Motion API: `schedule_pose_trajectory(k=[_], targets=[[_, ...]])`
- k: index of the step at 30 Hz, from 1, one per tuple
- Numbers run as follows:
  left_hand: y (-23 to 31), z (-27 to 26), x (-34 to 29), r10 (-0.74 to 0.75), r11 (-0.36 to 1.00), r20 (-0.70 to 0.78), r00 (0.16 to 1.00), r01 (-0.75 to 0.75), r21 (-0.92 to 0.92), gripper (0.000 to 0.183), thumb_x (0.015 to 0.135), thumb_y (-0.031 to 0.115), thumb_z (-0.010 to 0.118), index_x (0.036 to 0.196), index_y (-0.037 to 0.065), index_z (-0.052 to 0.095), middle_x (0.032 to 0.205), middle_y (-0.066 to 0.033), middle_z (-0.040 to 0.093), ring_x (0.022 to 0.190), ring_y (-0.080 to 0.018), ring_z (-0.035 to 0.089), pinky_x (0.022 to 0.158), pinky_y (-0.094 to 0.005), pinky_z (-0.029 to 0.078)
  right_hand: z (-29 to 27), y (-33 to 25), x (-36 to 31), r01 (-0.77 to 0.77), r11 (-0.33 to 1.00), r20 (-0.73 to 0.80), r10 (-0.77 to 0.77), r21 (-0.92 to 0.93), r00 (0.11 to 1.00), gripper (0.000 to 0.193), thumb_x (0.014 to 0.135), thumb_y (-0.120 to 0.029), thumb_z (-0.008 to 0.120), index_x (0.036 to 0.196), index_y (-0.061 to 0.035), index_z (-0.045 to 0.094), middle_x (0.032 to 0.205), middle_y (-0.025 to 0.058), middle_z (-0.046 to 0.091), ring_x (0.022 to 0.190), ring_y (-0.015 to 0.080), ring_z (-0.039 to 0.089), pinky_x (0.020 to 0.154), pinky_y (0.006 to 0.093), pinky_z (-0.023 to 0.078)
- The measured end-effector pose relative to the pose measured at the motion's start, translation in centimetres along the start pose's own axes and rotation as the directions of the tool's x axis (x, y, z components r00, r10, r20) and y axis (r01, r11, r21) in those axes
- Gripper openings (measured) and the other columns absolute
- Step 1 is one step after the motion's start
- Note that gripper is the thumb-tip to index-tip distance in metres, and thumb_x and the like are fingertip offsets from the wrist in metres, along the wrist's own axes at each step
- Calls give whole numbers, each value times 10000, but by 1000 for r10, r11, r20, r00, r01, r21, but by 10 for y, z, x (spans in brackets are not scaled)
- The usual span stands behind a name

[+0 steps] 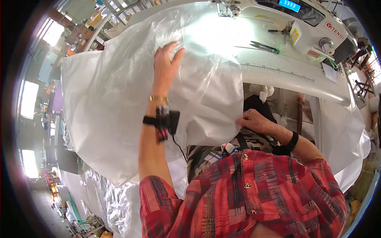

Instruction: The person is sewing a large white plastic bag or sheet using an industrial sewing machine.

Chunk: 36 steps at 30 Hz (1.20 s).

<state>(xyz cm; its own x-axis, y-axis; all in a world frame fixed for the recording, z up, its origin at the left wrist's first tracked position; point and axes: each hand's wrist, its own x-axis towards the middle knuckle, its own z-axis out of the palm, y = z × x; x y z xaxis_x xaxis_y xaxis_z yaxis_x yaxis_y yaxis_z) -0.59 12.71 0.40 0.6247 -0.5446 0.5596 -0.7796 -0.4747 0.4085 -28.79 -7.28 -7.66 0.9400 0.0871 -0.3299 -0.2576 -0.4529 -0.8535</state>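
A large sheet of white woven plastic [115, 103] with a clear film layer over part of it spreads across the sewing table and hangs down toward my lap. My left hand [166, 63] lies over the film with its fingers apart, holding nothing. At the sheet's right edge, my right hand [256, 121] is closed with thumb and fingers pinching the white plastic. Beyond my left hand, to the right, stands the needle end of a sewing machine [228, 10], its lamp glaring on the sheet.
On the machine table lie thread snips [265, 47] and a small dark-handled tool [276, 31]; a ruler scale [278, 70] runs along its front. White scraps [265, 93] sit below the table edge. More white sheeting [337, 131] hangs at right, and crumpled clear film [119, 202] lies lower left.
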Motion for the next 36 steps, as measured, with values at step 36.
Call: schedule_pose_trajectory(k=[36], targets=[[131, -22, -159, -365, 627, 331, 870, 492, -604, 124, 865, 67, 693, 914, 21, 589, 713, 39, 581, 608, -11, 492, 528, -173, 362, -9, -81, -35, 205, 921, -390, -331, -330, 859, 370, 847, -353, 702, 804, 5, 616, 679, 168, 611, 631, 331, 609, 577, 374, 469]])
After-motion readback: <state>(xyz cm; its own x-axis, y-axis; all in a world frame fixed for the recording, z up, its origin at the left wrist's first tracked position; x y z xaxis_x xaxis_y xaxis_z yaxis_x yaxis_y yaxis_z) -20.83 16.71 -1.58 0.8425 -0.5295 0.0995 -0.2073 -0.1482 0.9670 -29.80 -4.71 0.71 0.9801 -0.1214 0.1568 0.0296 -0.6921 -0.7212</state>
